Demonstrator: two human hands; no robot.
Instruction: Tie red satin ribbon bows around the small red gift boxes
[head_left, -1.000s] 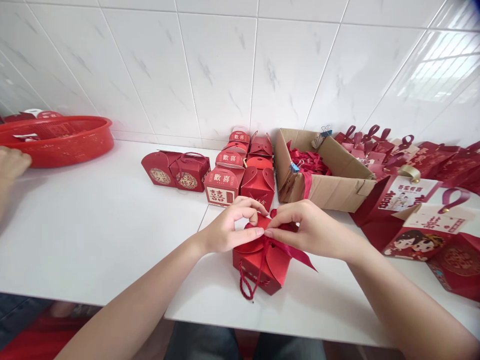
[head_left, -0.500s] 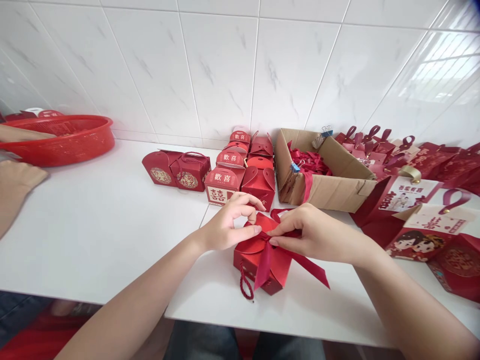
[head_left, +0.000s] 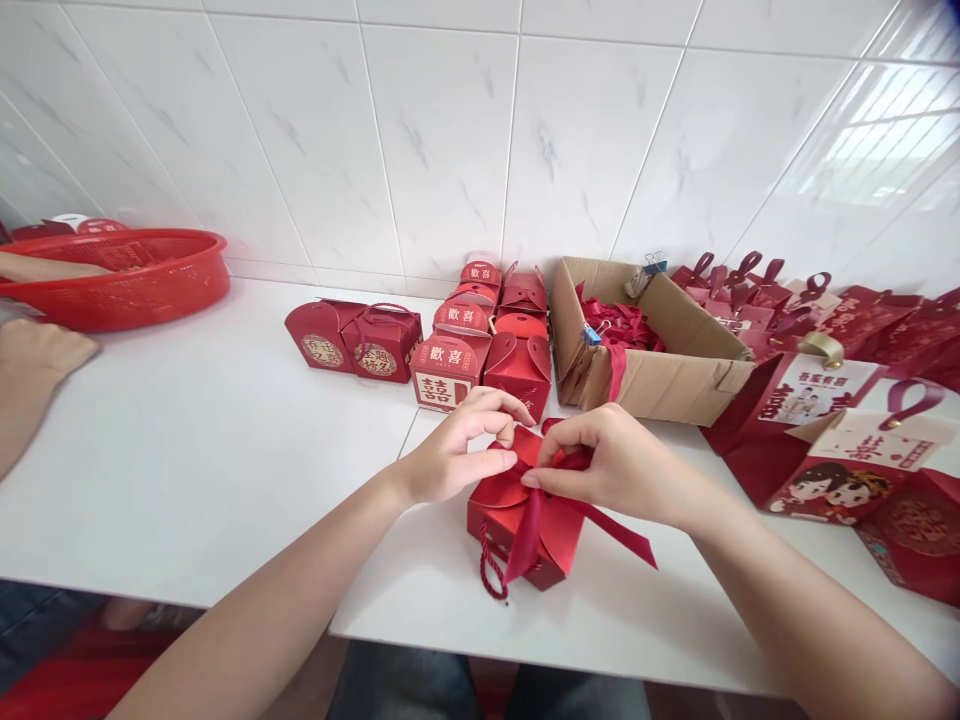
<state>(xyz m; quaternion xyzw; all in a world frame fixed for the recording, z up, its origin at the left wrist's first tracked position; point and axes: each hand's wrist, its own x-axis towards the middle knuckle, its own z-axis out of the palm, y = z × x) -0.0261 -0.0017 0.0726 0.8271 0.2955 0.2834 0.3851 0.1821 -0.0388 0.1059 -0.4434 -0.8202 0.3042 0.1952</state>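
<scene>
A red gift box [head_left: 551, 540] stands on the white table in front of me, with a red cord handle [head_left: 491, 575] hanging down its near left side. Dark red ribbon [head_left: 619, 535] lies over its top, one tail down the front and another out to the right. My left hand [head_left: 469, 450] is pinched at the ribbon on the box's upper left, its thumb pointing right. From the right, my right hand [head_left: 600, 455] pinches the ribbon at the middle of the lid. The fingertips partly hide the ribbon's crossing.
Behind the gift box stand several small red boxes [head_left: 450, 355] and a cardboard carton [head_left: 675, 385] of red ribbons. Two darker boxes [head_left: 352, 340] sit left of them. Finished-looking gift bags [head_left: 840, 470] crowd the right. Far left, another person's hand [head_left: 45, 350] is beside a red plastic basket [head_left: 172, 285].
My right hand has shifted slightly left, its thumb and finger now closer to the front ribbon tail. The right ribbon tail has moved a little. My left hand is nearly still.
</scene>
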